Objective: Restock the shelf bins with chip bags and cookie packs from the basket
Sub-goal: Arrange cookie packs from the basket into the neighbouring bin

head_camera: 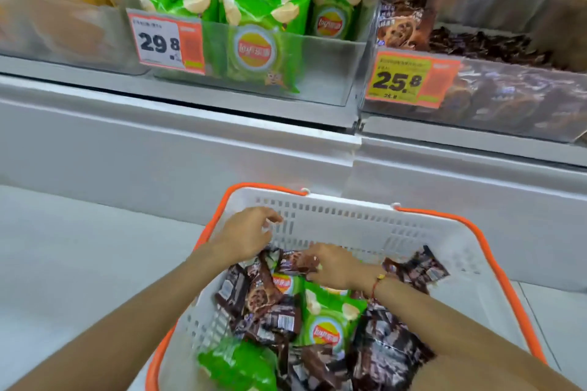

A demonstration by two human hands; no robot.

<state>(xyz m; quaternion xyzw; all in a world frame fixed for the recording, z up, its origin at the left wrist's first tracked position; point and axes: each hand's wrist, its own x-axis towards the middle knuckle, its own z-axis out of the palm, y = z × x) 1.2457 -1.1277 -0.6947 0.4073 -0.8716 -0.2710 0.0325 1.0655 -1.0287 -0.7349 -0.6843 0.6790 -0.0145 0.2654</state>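
both hands [332, 265] on cookie packs [297, 263] inside the basket [365, 225]

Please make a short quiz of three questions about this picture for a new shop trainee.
1. True or false: the right hand pinches a brown cookie pack.
2. Which price tag is on the chip bin? A) 25.8 B) 29.8
3. Fill in: the basket has ___ handles.

Key: 1 true; 2 B; 3 orange.
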